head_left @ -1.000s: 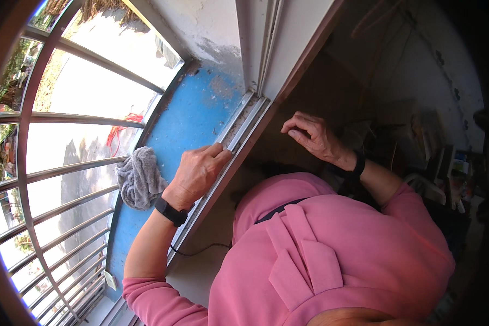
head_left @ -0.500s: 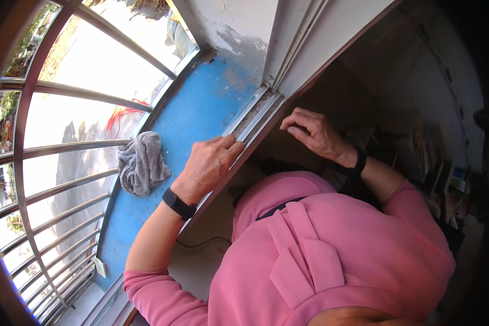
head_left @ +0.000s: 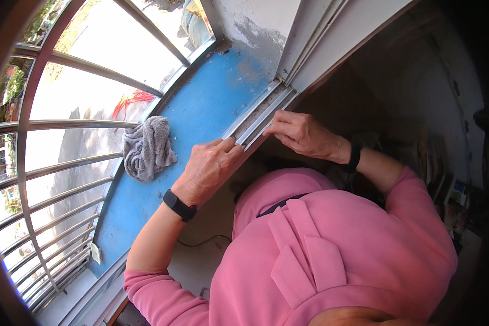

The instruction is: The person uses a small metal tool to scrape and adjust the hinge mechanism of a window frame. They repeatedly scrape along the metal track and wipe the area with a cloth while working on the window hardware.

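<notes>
The white window track [head_left: 262, 117] runs diagonally along the inner side of a blue sill, with dirt in its grooves. My left hand [head_left: 209, 165] rests on the track, its fingers curled together and pointing down into the grooves. Farther up, my right hand [head_left: 307, 136] bends over the track's inner edge, thumb and fingers pinched together at the rim. Whatever either hand may hold is hidden by the fingers. A crumpled grey cloth [head_left: 149, 149] lies on the outer side of the sill against the metal bars, left of my left hand and apart from it.
The blue sill [head_left: 209, 103] has worn patches. Curved metal bars [head_left: 81, 125] enclose it on the left, with red strands [head_left: 133, 101] beyond them. A white window frame [head_left: 323, 46] rises at the far end. Stacked items [head_left: 443, 195] stand in the dark room on the right.
My right hand has come left and down onto the track's inner edge, its fingers closing together. My left hand stays on the track. The view has shifted slightly.
</notes>
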